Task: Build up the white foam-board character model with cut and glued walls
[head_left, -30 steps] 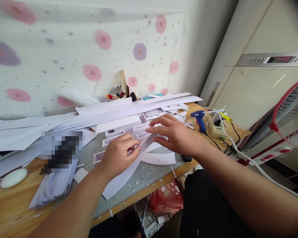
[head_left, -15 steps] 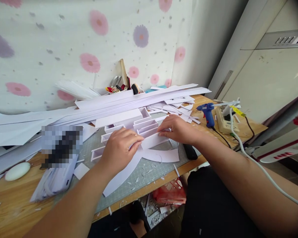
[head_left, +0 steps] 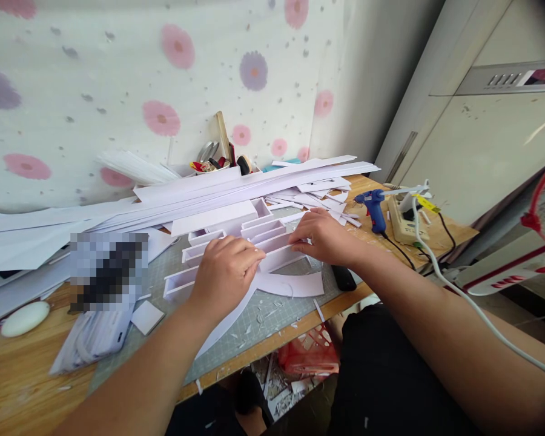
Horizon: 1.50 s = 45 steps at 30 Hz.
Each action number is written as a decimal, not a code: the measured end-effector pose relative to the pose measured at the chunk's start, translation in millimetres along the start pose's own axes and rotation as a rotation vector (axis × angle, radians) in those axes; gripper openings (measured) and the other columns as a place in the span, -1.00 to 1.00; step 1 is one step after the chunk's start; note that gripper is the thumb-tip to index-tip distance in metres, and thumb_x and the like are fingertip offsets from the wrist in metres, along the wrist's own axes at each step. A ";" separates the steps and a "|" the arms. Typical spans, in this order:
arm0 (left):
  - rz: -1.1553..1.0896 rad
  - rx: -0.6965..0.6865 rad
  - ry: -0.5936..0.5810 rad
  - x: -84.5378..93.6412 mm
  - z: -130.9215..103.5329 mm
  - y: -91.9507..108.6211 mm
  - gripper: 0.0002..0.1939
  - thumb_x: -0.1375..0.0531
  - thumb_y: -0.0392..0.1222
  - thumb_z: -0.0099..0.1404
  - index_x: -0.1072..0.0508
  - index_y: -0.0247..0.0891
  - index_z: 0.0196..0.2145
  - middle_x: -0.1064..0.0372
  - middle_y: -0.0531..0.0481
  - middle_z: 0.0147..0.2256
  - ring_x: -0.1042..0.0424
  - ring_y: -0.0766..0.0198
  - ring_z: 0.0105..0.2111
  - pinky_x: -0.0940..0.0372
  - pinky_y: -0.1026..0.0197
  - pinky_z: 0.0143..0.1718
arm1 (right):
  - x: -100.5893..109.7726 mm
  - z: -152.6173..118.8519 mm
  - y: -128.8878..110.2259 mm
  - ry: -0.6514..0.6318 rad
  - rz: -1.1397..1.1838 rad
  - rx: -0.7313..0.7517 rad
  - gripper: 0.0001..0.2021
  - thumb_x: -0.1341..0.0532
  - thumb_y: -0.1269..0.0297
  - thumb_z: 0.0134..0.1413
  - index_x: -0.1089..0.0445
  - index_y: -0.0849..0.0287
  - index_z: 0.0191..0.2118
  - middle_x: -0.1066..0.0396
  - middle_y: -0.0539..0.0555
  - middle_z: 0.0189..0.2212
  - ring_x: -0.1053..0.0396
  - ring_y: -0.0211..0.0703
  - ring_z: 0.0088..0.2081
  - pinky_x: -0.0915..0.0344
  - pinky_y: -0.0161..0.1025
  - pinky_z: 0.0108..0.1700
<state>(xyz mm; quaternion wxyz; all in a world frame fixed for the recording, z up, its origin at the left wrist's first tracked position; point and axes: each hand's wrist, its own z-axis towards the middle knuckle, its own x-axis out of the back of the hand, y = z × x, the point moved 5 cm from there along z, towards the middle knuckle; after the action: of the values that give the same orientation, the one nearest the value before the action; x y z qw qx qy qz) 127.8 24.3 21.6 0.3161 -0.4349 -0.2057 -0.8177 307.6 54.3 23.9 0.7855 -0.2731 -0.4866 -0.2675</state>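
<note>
One white oval object [head_left: 25,319] and one white square card [head_left: 147,317] lie left of the person's left hand [head_left: 229,272], whose thumb and fingers are pinched together on one end of one thin white rectangular panel [head_left: 277,260]. The panel stands on edge along one white compartmented cardboard structure [head_left: 267,232], its compartments hard to count behind the hand, on one grey cutting mat [head_left: 295,306]. The right hand [head_left: 322,236] pinches the panel's other end, left of one blue glue gun [head_left: 373,209].

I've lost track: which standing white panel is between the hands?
The front panel, between left hand and right hand; other panels stand behind it or left of the left hand.
</note>
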 end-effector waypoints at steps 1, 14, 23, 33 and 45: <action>0.001 0.003 -0.001 -0.7 0.2 0.0 -0.81 -0.11 -0.35 0.26 -0.51 -0.17 -0.33 -0.50 0.00 -0.33 -0.38 0.16 -0.31 -0.17 0.07 -0.22 | 0.7 0.1 0.2 0.005 -0.004 0.001 -0.91 -0.32 0.47 0.05 -0.53 0.13 -0.35 -0.47 -0.03 -0.45 -0.30 -0.12 -0.28 -0.04 -0.16 -0.06; -0.009 0.004 0.003 -2.4 2.0 3.4 -0.74 -0.08 -0.42 0.23 -0.53 -0.18 -0.33 -0.50 -0.01 -0.34 -0.40 0.14 -0.29 -0.19 0.06 -0.23 | -0.2 1.2 3.4 -0.027 -0.004 -0.020 -0.89 -0.34 0.49 0.01 -0.53 0.11 -0.40 -0.46 -0.03 -0.48 -0.29 -0.09 -0.25 -0.01 -0.14 -0.03; -0.032 -0.007 -0.029 -3.8 0.7 2.5 -0.67 -0.03 -0.47 0.21 -0.52 -0.19 -0.28 -0.49 -0.02 -0.31 -0.39 0.14 -0.27 -0.20 0.05 -0.23 | 1.0 0.5 2.3 -0.043 0.002 -0.029 -0.87 -0.32 0.53 0.01 -0.52 0.13 -0.39 -0.46 -0.01 -0.47 -0.29 -0.08 -0.23 0.02 -0.08 0.00; -0.021 0.003 -0.014 -2.1 0.6 2.2 -0.62 -0.02 -0.54 0.16 -0.51 -0.16 -0.28 -0.42 -0.03 -0.28 -0.35 0.14 -0.26 -0.19 0.06 -0.22 | 24.7 -9.8 7.0 0.109 0.214 0.030 -0.69 -0.26 0.65 -0.09 -0.47 0.19 -0.21 -0.43 0.08 -0.23 -0.32 -0.09 -0.17 -0.21 -0.17 -0.06; -0.072 0.048 0.215 22.6 -0.5 -1.5 -0.80 -0.11 -0.37 0.26 -0.50 -0.25 -0.22 -0.41 -0.05 -0.32 -0.38 0.16 -0.26 -0.23 0.07 -0.21 | 5.8 5.1 -8.4 -0.100 -0.003 -0.074 -0.87 -0.35 0.51 0.00 -0.53 0.11 -0.37 -0.44 0.00 -0.36 -0.31 -0.09 -0.24 -0.08 -0.19 -0.15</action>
<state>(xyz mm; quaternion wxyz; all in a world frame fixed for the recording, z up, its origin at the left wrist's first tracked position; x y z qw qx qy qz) 116.9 17.4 40.3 0.3174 -0.3292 -0.2057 -0.8652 300.9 51.0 32.5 0.7491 -0.3145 -0.5154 -0.2726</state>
